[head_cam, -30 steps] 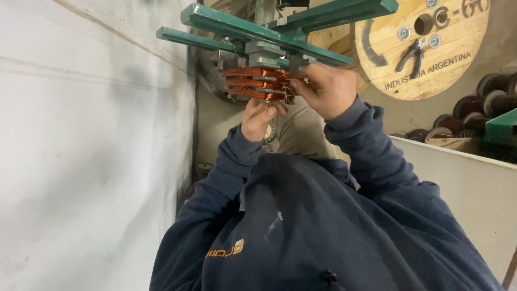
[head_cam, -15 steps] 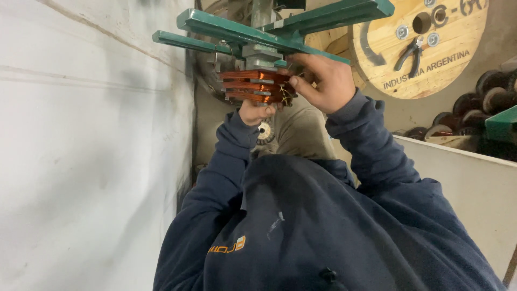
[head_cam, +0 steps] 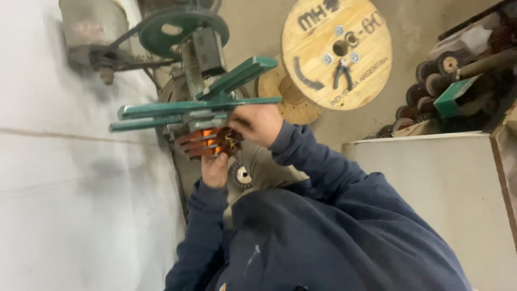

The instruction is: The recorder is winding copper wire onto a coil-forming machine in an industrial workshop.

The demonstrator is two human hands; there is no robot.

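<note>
Head view: your left hand [head_cam: 215, 170] cups under the coil [head_cam: 207, 143], your right hand [head_cam: 258, 124] pinches its right end; it lies left to right

A bundle of shiny orange-brown copper wire coils [head_cam: 207, 143] is seen just under the green metal bars [head_cam: 194, 110] of the winding machine. The coils are stacked in flat loops, one on top of the other, and are set on a grey block under those bars. The bundle is held from below by the left hand [head_cam: 215, 170]. Its right end, below the bars, is touched by the right hand [head_cam: 258, 125].
</note>
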